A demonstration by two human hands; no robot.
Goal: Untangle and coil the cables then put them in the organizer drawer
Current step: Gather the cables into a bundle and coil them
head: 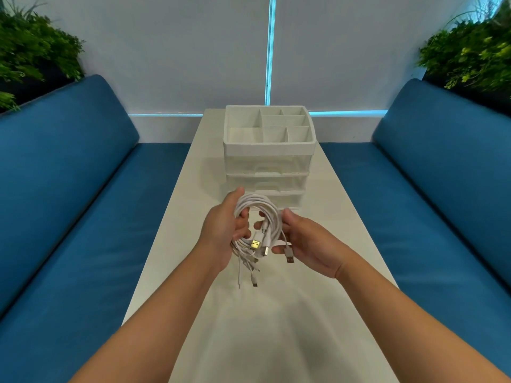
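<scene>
You've got the bundle of thin white USB cables (258, 217) up off the long white table (276, 313), held between both hands just in front of the white plastic organizer w/ clear stacked drawers (268, 161). Your left hand (224, 230) is closed round the left side of the loops, thumb on top. Your right hand (307, 241) is half open, fingers pinching the right side near a silver USB plug (289, 255).

Progress, as I read it: coiling is mostly there, since the loops look round & gathered, but several plug ends (253, 275) hang loose below, so it's not tidy yet. All drawers look shut and empty-ish; can't tell for sure thru the clear fronts. Left to do: tuck the ends, open a drawer, drop the coil in, close it.
</scene>
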